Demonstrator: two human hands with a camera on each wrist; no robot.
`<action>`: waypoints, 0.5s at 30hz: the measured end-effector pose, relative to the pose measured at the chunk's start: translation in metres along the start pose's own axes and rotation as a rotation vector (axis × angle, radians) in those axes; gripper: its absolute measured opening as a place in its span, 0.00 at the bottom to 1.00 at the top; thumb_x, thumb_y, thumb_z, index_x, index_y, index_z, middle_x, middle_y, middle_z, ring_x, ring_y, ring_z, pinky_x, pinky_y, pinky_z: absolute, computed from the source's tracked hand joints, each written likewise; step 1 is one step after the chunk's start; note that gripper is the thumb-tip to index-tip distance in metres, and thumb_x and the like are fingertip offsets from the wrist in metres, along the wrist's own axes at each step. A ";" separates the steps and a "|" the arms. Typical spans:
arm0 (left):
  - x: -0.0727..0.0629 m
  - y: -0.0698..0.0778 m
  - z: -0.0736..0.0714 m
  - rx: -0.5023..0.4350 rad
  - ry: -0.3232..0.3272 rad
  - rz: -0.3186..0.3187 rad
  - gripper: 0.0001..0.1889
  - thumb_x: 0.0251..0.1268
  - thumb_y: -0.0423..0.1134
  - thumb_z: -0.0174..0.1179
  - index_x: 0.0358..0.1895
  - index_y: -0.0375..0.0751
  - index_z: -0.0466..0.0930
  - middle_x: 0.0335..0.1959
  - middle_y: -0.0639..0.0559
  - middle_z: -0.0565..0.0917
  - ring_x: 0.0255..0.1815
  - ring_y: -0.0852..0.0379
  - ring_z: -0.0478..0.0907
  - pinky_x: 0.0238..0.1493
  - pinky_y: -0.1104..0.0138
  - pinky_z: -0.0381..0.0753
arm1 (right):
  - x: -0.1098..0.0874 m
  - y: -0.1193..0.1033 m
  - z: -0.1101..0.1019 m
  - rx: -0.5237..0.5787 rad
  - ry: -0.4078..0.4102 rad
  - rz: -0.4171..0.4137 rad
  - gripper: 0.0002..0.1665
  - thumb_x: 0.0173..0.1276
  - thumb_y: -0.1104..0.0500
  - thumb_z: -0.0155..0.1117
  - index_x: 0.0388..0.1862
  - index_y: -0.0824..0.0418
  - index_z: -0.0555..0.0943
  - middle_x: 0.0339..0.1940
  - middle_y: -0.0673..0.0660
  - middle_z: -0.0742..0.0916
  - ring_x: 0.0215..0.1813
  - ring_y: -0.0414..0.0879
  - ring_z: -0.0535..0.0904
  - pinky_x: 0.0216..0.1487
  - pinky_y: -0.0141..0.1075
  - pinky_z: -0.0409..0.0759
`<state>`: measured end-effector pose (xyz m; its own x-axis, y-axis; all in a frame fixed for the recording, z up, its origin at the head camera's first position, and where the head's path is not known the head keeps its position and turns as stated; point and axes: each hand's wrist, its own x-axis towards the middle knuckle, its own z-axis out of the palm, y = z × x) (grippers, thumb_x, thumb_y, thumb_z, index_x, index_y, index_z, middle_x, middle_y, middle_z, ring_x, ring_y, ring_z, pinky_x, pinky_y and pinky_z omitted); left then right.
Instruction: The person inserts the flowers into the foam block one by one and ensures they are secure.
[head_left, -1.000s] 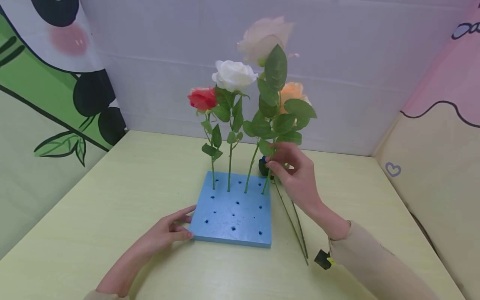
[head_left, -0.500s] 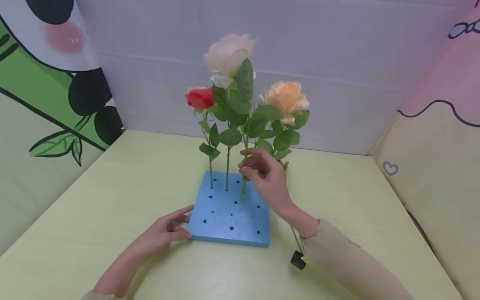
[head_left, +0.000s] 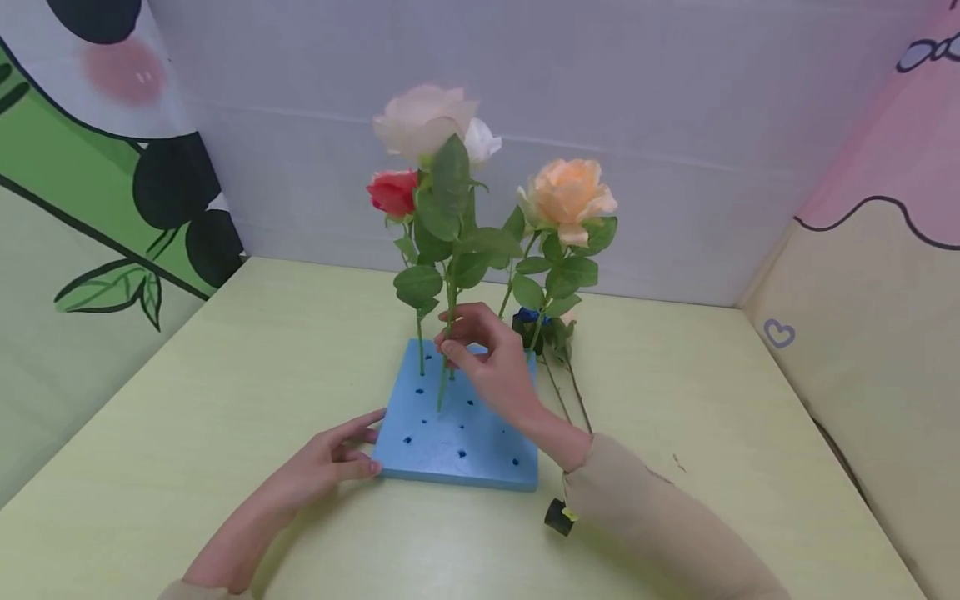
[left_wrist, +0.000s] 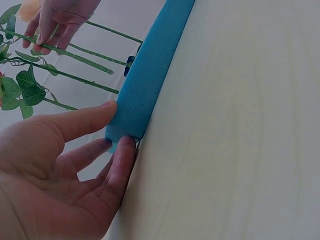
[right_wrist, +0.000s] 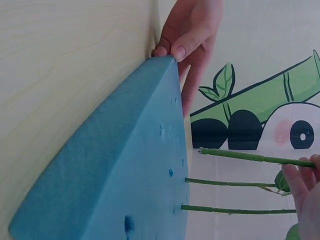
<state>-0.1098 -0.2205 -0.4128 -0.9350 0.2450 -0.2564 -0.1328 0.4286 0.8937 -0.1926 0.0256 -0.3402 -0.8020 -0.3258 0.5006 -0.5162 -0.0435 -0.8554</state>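
The right hand point(head_left: 487, 354) pinches the stem point(head_left: 441, 392) of a pale rose point(head_left: 420, 125); its lower end hangs free above the blue board point(head_left: 442, 435), not yet put in. The left hand point(head_left: 333, 462) holds the board's near left corner between thumb and fingers. Already a red rose point(head_left: 393, 193), white rose point(head_left: 482, 142) and orange rose point(head_left: 572, 196) stand there; it seems that the pale one and the blue flower point(head_left: 532, 316), lying just beside, remain

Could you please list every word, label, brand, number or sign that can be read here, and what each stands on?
None: no readable text shows, not even on the blue rectangular foam board.
The purple heart outline on the cream backdrop is a drawing.
Any lettering on the yellow patch by the small black block is too small to read.
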 end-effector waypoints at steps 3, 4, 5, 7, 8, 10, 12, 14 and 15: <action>0.001 -0.001 -0.002 -0.012 -0.006 0.018 0.40 0.64 0.41 0.66 0.77 0.45 0.58 0.65 0.37 0.74 0.48 0.55 0.82 0.55 0.62 0.72 | 0.000 0.003 0.006 0.015 -0.019 0.001 0.16 0.69 0.71 0.59 0.54 0.66 0.77 0.40 0.71 0.86 0.38 0.38 0.83 0.38 0.50 0.85; 0.001 -0.001 -0.002 -0.016 -0.008 0.023 0.40 0.64 0.41 0.66 0.77 0.45 0.58 0.65 0.36 0.74 0.48 0.55 0.82 0.54 0.63 0.72 | 0.000 0.004 0.008 0.014 -0.023 0.003 0.15 0.69 0.71 0.59 0.54 0.66 0.77 0.40 0.70 0.86 0.38 0.39 0.83 0.38 0.50 0.85; 0.001 -0.001 -0.002 -0.022 -0.010 0.027 0.40 0.64 0.41 0.66 0.77 0.45 0.58 0.65 0.36 0.74 0.48 0.55 0.82 0.54 0.63 0.72 | 0.000 0.004 0.010 0.017 -0.025 0.008 0.15 0.69 0.71 0.59 0.54 0.66 0.77 0.40 0.70 0.86 0.39 0.42 0.84 0.39 0.51 0.85; 0.001 -0.002 -0.002 -0.032 -0.011 0.032 0.40 0.64 0.40 0.66 0.77 0.45 0.58 0.64 0.36 0.74 0.47 0.55 0.82 0.53 0.64 0.72 | -0.001 0.006 0.013 0.022 -0.029 0.013 0.15 0.69 0.71 0.60 0.54 0.66 0.77 0.40 0.69 0.86 0.40 0.49 0.84 0.39 0.51 0.85; 0.000 -0.002 -0.002 -0.034 -0.011 0.033 0.40 0.64 0.40 0.66 0.77 0.45 0.58 0.64 0.36 0.74 0.47 0.55 0.82 0.53 0.64 0.72 | -0.002 0.006 0.014 0.025 -0.029 0.015 0.15 0.69 0.71 0.60 0.54 0.66 0.77 0.39 0.68 0.87 0.40 0.53 0.84 0.39 0.51 0.85; 0.000 -0.002 -0.002 -0.037 -0.010 0.034 0.40 0.64 0.40 0.66 0.77 0.45 0.58 0.64 0.36 0.74 0.47 0.56 0.82 0.52 0.64 0.72 | -0.002 0.008 0.016 0.022 -0.027 0.015 0.15 0.69 0.71 0.60 0.54 0.66 0.77 0.39 0.67 0.87 0.41 0.58 0.84 0.39 0.50 0.86; 0.000 -0.002 -0.002 -0.036 -0.006 0.035 0.40 0.63 0.40 0.66 0.77 0.45 0.59 0.64 0.36 0.74 0.46 0.56 0.82 0.52 0.64 0.72 | -0.003 0.010 0.017 0.016 -0.026 0.015 0.15 0.69 0.70 0.59 0.54 0.67 0.77 0.39 0.67 0.87 0.41 0.60 0.84 0.39 0.46 0.86; 0.001 -0.002 -0.002 -0.034 -0.003 0.037 0.40 0.63 0.40 0.66 0.77 0.45 0.59 0.64 0.36 0.74 0.46 0.56 0.82 0.52 0.64 0.72 | -0.003 0.011 0.019 0.010 -0.026 0.016 0.15 0.69 0.70 0.59 0.55 0.67 0.77 0.39 0.68 0.87 0.41 0.60 0.84 0.39 0.41 0.86; 0.001 -0.002 -0.002 -0.034 -0.003 0.037 0.40 0.63 0.40 0.66 0.77 0.44 0.59 0.64 0.35 0.74 0.46 0.56 0.82 0.52 0.64 0.71 | -0.003 0.012 0.019 0.007 -0.026 0.018 0.15 0.69 0.70 0.59 0.55 0.67 0.77 0.39 0.68 0.87 0.41 0.61 0.84 0.39 0.39 0.86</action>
<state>-0.1110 -0.2229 -0.4141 -0.9385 0.2627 -0.2238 -0.1091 0.3895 0.9145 -0.1907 0.0080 -0.3544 -0.8031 -0.3507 0.4817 -0.4998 -0.0437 -0.8650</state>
